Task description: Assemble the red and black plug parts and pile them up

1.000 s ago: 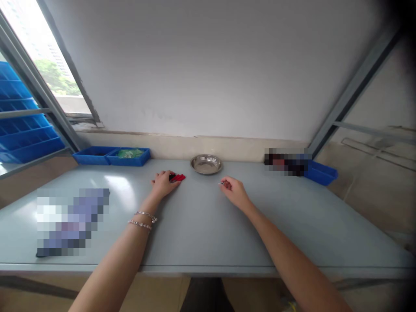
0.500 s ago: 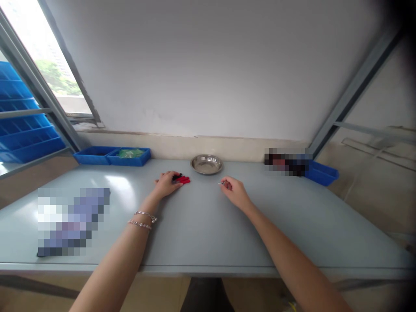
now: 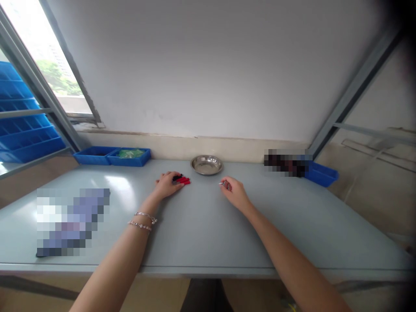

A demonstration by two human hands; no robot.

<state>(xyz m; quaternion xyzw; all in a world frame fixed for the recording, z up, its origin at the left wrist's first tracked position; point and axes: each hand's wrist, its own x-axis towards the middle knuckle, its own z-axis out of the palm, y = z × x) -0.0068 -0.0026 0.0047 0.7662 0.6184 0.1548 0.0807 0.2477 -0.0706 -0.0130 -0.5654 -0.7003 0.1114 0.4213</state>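
My left hand (image 3: 168,183) rests on the table, its fingers curled round several short red pieces (image 3: 183,180) and black pieces (image 3: 177,177). Their ends stick out between thumb and fingers; too small to tell their exact kind. To the right, my right hand (image 3: 233,189) is closed in a pinch, low over the table. From its fingertips a small silvery metal piece (image 3: 221,183) pokes out to the left, the rest of it hidden. Behind and between both hands stands a shallow round steel dish (image 3: 206,165), which neither hand touches.
Against the wall at back left sit two blue bins (image 3: 129,159), one with green-and-white contents. Another blue bin (image 3: 321,173) is at the right edge of the grey table (image 3: 208,234), beside a blurred dark object (image 3: 284,164). A pixelated bluish item (image 3: 78,221) lies at front left.
Both hands stay almost in place. The red pieces under my left fingers and the metal piece in my right fingertips have barely shifted.
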